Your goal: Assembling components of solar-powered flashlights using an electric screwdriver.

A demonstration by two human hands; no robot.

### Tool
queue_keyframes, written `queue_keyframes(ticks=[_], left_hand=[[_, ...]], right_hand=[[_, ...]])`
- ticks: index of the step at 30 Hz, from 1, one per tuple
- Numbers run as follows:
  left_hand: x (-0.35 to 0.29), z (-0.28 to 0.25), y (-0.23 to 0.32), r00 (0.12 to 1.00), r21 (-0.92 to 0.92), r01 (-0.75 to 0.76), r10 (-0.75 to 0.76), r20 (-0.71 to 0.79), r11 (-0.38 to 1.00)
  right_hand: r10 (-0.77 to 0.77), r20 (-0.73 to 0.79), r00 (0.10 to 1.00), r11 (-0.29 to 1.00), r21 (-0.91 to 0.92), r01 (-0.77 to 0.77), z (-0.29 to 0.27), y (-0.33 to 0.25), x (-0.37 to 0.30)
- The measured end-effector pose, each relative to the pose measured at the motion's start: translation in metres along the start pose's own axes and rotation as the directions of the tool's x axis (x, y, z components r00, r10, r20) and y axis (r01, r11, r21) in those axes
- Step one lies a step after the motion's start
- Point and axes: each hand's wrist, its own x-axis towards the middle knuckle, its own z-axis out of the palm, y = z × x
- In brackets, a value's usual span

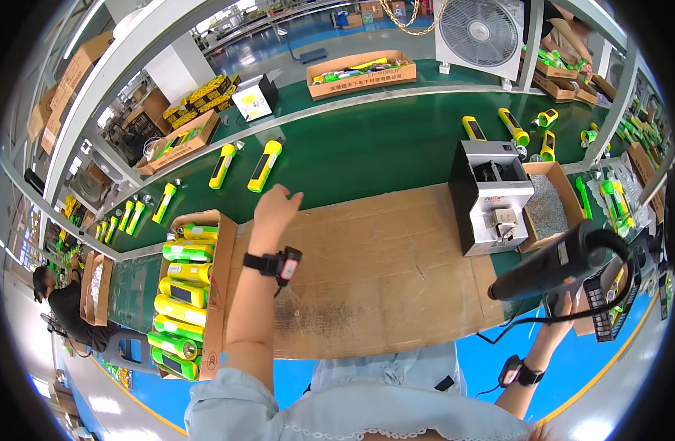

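My left hand (276, 213) reaches over the far edge of the cardboard sheet, thumb and forefinger apart, holding nothing. Just beyond its fingers, apart from them, a yellow-and-green flashlight (265, 166) lies on the green conveyor belt (337, 147). A similar flashlight (221, 167) lies to its left. At the right, my right hand (563, 317) is low beside a black electric screwdriver (547, 263) with a coiled cable. The screwdriver and a dark object hide most of its fingers, so I cannot tell its grip. Both wrists wear black straps with small devices.
A carton (218, 294) packed with flashlights stands left of the cardboard sheet (374, 272). A black-and-silver screw feeder (492, 198) stands at the right, next to a box of small metal parts (549, 202). More flashlights line the belt; a fan (478, 33) stands behind it.
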Motion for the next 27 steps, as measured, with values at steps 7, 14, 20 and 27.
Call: queue_keyframes(ticks=[7,14,20,27], left_hand=[[0.076,0.044,-0.057,0.969,0.216,0.169,-0.123,-0.214,0.962],[0.122,0.062,-0.085,0.995,0.211,0.064,-0.046,-0.09,0.975],[0.09,0.043,-0.049,0.998,0.032,0.036,-0.034,-0.048,0.999],[-0.069,0.005,0.022,0.966,-0.072,-0.26,0.258,-0.034,0.963]], right_hand=[[-0.33,0.217,0.919,0.686,-0.614,0.391,-0.01,0.041,0.05],[-0.309,0.399,0.863,0.115,-0.886,0.45,0.068,-0.02,-0.005],[-0.143,0.287,0.947,-0.321,-0.919,0.23,0.012,-0.008,0.07],[-0.476,0.245,0.845,0.757,-0.374,0.535,0.027,-0.06,-0.023]])
